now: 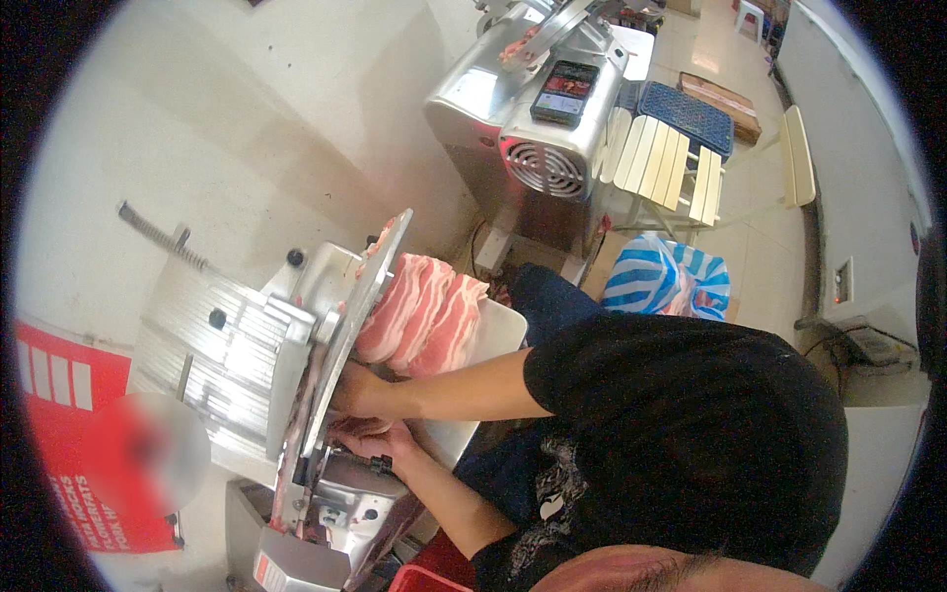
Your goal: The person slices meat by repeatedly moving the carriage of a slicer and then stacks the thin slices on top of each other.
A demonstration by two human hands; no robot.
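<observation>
A metal meat slicer [222,385] stands before me, its ribbed carriage on the far side of an upright blade plate [354,311]. Sliced pork belly [422,318] lies in several overlapping rows on the steel tray [507,333] on my side. My right hand [359,391] reaches in close behind the plate, just beside the slices; its fingers are hidden. Below it in the picture, my left hand [376,442], with a dark band at the wrist, is also at the plate. Its fingers are partly covered, and whether either hand grips anything is unclear.
Another steel machine [473,96] carries a phone [566,92] with a lit screen. A slatted folding stool [651,163] and a blue-and-white striped plastic bag [640,274] holding meat are behind. A red plastic container [425,577] sits low by the slicer.
</observation>
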